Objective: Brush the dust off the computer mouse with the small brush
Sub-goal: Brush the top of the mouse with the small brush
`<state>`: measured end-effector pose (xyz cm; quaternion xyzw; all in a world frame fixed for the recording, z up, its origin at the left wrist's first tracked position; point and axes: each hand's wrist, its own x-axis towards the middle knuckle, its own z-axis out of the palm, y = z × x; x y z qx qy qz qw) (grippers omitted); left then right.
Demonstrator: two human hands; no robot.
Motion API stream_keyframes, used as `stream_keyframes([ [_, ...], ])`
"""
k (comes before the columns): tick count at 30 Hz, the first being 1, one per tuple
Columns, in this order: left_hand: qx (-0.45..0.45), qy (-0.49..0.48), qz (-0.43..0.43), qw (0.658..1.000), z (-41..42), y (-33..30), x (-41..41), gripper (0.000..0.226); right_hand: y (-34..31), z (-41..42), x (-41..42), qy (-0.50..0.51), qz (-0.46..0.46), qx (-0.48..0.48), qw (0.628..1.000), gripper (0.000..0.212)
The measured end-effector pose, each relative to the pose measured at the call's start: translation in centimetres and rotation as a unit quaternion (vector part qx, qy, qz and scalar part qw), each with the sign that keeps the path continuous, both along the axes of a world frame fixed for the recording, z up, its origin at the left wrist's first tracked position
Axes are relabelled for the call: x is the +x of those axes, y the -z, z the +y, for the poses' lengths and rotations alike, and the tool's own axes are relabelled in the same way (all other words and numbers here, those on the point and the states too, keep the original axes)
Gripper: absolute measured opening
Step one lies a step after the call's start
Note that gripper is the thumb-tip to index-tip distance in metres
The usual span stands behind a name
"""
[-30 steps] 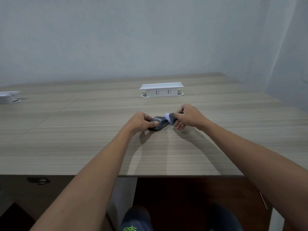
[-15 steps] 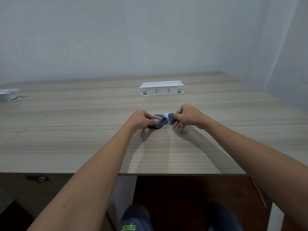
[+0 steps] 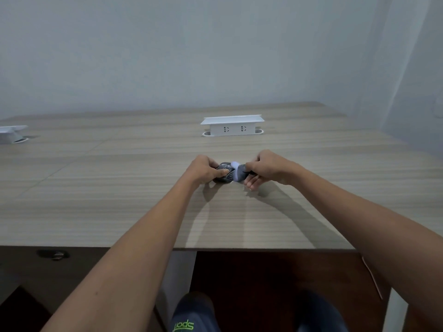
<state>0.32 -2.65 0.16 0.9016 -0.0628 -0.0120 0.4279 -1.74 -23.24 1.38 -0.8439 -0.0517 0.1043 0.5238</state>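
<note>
The left hand (image 3: pixel 206 170) curls round the dark mouse (image 3: pixel 223 174) on the table (image 3: pixel 119 188); the right hand (image 3: pixel 266 167) pinches the brush (image 3: pixel 238 172), its pale tip touching the mouse.

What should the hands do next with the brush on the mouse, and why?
Probably another short sweep across the mouse's top. The left hand grips the computer mouse on the table, and the right hand holds the small brush with its pale bristles touching the mouse's right side.
</note>
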Motion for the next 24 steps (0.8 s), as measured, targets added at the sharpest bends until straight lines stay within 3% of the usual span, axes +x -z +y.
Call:
stream_keyframes([
  [3, 0.000, -0.002, 0.002, 1.000, -0.1, 0.0, 0.1, 0.032, -0.3, -0.4, -0.1, -0.015, 0.042, 0.012, 0.999, 0.027],
  [9, 0.000, -0.011, 0.002, 1.000, -0.4, -0.1, 0.2, 0.034, -0.1, 0.2, 0.1, 0.063, -0.043, -0.006, 0.997, 0.023],
  [15, -0.009, -0.008, 0.006, 1.000, -0.2, -0.1, 0.4, 0.033, -0.8, 0.4, -0.2, 0.011, 0.049, 0.023, 0.998, 0.026],
  [20, -0.010, -0.013, 0.011, 1.000, -0.2, 0.0, 0.4, 0.035, -0.8, 0.4, 0.6, 0.091, -0.013, 0.022, 0.996, 0.027],
  [24, -0.016, -0.014, 0.012, 1.000, -0.1, 0.0, 0.6, 0.035, -1.0, 1.0, 0.4, 0.055, 0.027, 0.024, 0.998, 0.027],
])
